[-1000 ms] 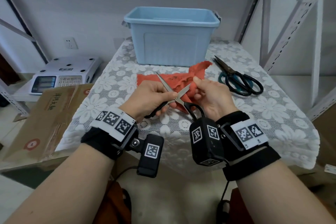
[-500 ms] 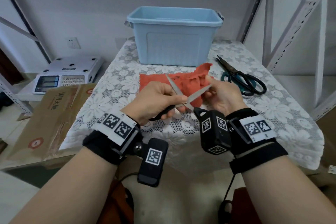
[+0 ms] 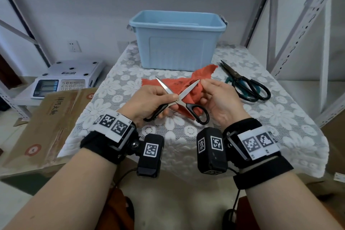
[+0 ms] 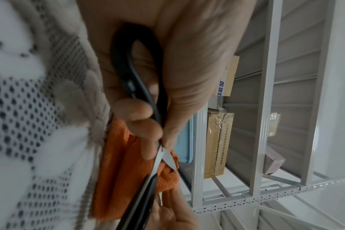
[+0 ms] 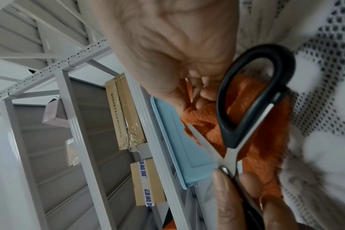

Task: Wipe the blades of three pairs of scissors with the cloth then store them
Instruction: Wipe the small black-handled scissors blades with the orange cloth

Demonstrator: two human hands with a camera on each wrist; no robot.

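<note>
My left hand [image 3: 149, 101] grips one handle of the black-handled scissors [image 3: 179, 99] at frame centre, blades spread wide. Right hand [image 3: 218, 99] pinches the red cloth [image 3: 190, 87] round the rt blade tip. Blue bin [image 3: 177, 43] behind; 2nd pair of scissors [image 3: 244, 84] lies at centre right on the lace tablecloth [image 3: 280, 117].

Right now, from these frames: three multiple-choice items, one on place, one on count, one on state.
1. Where do the spare scissors lie?
A. right of the cloth
B. inside the bin
C. on the scale

2. How many pairs of scissors show on the table or in the hands?
A. one
B. two
C. three

3. The black-handled scissors are:
A. closed
B. open, blades crossed
C. lying on the table

Key: 1 A, they rest on the lace right of the red cloth. 2 B, one pair is held and one lies there. 3 B, left hand holds one handle and right hand pinches cloth at a blade.
</note>
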